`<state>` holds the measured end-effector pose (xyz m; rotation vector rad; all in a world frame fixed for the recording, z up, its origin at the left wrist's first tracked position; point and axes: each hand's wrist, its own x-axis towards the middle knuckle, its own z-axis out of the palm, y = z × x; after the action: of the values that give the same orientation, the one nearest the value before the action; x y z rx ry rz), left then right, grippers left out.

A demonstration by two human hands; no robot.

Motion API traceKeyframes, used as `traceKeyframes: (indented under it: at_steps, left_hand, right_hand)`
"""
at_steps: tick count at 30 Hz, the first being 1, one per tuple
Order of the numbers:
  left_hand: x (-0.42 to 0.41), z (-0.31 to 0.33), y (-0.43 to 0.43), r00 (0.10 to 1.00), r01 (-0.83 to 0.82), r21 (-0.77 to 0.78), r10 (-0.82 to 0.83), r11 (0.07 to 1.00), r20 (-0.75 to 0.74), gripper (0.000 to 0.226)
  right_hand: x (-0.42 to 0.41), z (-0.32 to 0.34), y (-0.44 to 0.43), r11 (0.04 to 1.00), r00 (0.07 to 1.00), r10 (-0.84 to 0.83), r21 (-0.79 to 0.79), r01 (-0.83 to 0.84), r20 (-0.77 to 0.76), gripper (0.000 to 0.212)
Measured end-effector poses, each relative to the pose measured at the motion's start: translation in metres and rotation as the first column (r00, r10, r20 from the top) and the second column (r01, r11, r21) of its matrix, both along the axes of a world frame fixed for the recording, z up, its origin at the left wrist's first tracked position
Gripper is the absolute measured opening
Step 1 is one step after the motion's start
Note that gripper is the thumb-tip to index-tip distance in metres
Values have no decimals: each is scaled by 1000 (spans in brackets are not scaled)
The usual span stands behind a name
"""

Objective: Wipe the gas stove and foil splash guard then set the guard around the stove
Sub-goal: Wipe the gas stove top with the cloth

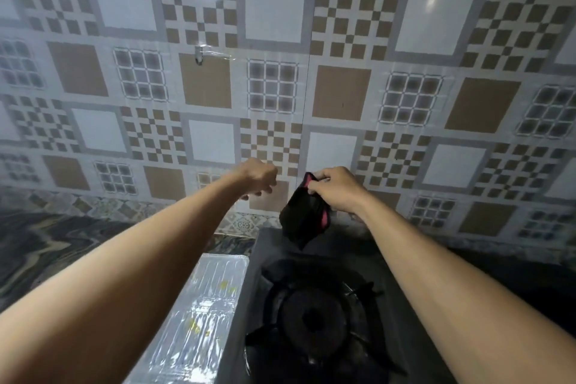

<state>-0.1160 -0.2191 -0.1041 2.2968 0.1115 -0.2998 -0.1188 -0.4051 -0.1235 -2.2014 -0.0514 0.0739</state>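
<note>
A dark single-burner gas stove (311,318) sits on the counter at the bottom centre, its black pan support and burner facing up. The silver foil splash guard (199,315) lies folded flat along the stove's left side, with small yellow marks on it. My right hand (335,188) is raised over the stove's back edge and pinches a black cloth with a pink edge (304,215), which hangs down. My left hand (258,178) is up beside it, a short gap to the left, fingers curled with nothing visible in them.
A patterned brown, grey and white tiled wall (280,72) stands right behind the stove. A small clear hook (199,54) is stuck on it. Dark marbled countertop (56,246) extends to the left of the foil guard, and dark counter lies to the stove's right.
</note>
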Motion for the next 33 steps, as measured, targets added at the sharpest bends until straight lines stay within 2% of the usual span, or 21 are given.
traceKeyframes:
  at_steps: [2,5,9,14,15,18,22,24,26,30,33]
  left_hand:
    - [9,-30,9,994,62,182,-78,981,81,37]
    - [9,-62,17,984,159,291,-175,944,30,46]
    - [14,-91,27,954,288,376,-299,880,-32,55]
    - [17,-106,32,913,389,467,-401,794,-78,69]
    - [17,-107,33,907,404,483,-408,777,-101,72]
    - [19,-113,36,894,444,490,-408,750,-185,81]
    - [17,-123,41,865,502,453,-419,736,-277,93]
    - [13,-125,44,857,515,447,-432,731,-281,92]
    - [6,-125,45,855,518,455,-438,724,-277,87]
    - [4,-136,48,872,482,599,-418,639,-254,83]
    - [11,-149,54,879,456,679,-410,575,-243,87]
  right_hand:
    - [6,-21,0,999,996,-24,29,27,-89,18]
    - [17,-45,-2,995,980,-60,70,74,-187,24]
    - [26,-50,-7,973,985,-65,-228,28,-159,9]
    - [31,-59,-4,870,973,-63,-490,-55,-220,8]
    - [31,-60,-1,846,970,-47,-526,-88,-238,14]
    - [32,-66,11,802,968,23,-573,-168,-251,60]
    - [21,-85,30,689,932,118,-648,-325,-342,66]
    - [18,-93,34,643,926,145,-679,-356,-348,65]
    - [17,-97,36,656,926,164,-664,-359,-340,60]
    - [14,-100,40,795,942,193,-519,-314,-274,47]
    - [13,-103,47,802,952,248,-512,-307,-181,43]
